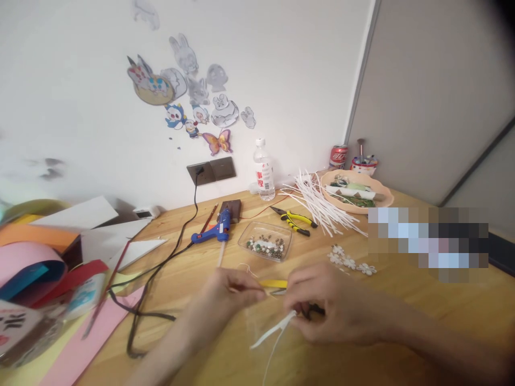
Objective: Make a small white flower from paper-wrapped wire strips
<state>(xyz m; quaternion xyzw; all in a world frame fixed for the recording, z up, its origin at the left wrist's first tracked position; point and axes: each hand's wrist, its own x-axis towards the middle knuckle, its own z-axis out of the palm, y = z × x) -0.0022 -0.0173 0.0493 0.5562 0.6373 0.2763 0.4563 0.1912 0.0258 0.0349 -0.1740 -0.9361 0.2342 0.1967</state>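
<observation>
Near the front middle of the wooden table, my left hand [235, 292] pinches a thin pale thread [247, 269] between thumb and fingertips. Just to its right, my right hand [322, 303] is closed around a white strip [273, 329] whose forked end hangs below the fingers, with a thin white thread trailing down. A dark looped thing, perhaps a scissors handle [316, 309], shows at the right fingers. Between the hands lies a yellow object [273, 283], partly hidden by the right fingers.
Behind the hands are a clear bead tray [265, 241], yellow-black pliers [295, 221], a blue glue gun [215, 230], white strips [328, 206] and a bottle [264, 174]. White flowers [350, 261] lie right; a black cable [161, 265] and coloured paper [40, 236] lie left.
</observation>
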